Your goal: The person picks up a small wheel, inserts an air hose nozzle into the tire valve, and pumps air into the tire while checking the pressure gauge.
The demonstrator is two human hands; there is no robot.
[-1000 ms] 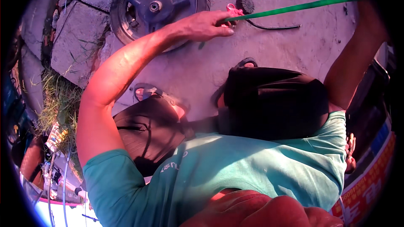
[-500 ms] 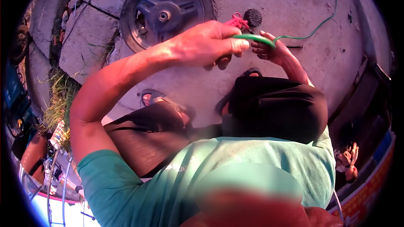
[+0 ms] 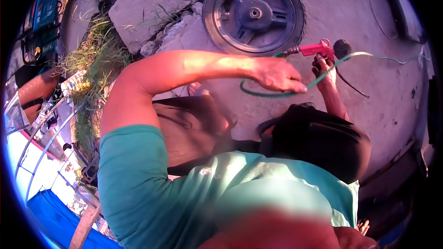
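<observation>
At two o'clock, the right hand [image 3: 326, 73] grasps the red blow gun [image 3: 314, 49]; the left hand [image 3: 278, 74] appears to pinch the green hose [image 3: 272, 95]. Judged risk: hard pulling could kink it or catch it on the wheel [image 3: 254, 14] at one o'clock.

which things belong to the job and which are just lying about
Likely in use:
red air gun, in the right hand
green hose, in the left hand
wheel, perhaps: close by

Apparently just lying about:
ribbed black disc
thin black cord
</observation>
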